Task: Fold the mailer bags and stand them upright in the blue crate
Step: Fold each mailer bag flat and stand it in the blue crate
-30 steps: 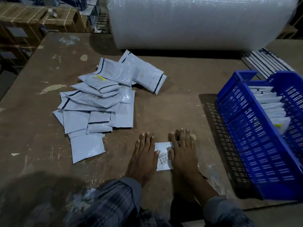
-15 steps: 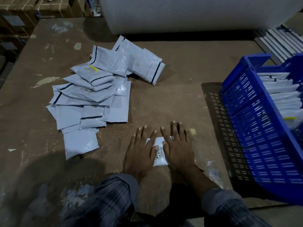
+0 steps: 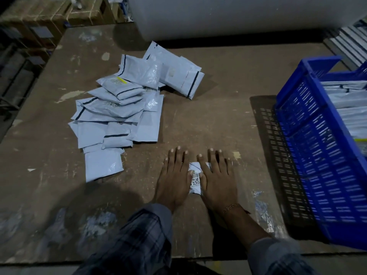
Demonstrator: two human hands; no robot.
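A small white mailer bag [image 3: 195, 180] with a barcode label lies on the brown table near its front edge. My left hand [image 3: 173, 178] and my right hand [image 3: 215, 179] press flat on it from either side, fingers straight, covering most of it. A loose pile of several grey mailer bags [image 3: 127, 108] lies on the table to the upper left. The blue crate [image 3: 325, 155] stands at the right, with folded bags [image 3: 349, 108] standing upright inside.
A big roll of bubble wrap [image 3: 238, 14] lies across the back of the table. Cardboard boxes [image 3: 39, 18] are stacked beyond the back left corner. A scrap of clear plastic [image 3: 264, 213] lies by the crate. The table's front edge [image 3: 178, 260] runs just below my wrists.
My hands have closed in toward each other over the bag, so less of it shows between them. The camera has shifted a little.
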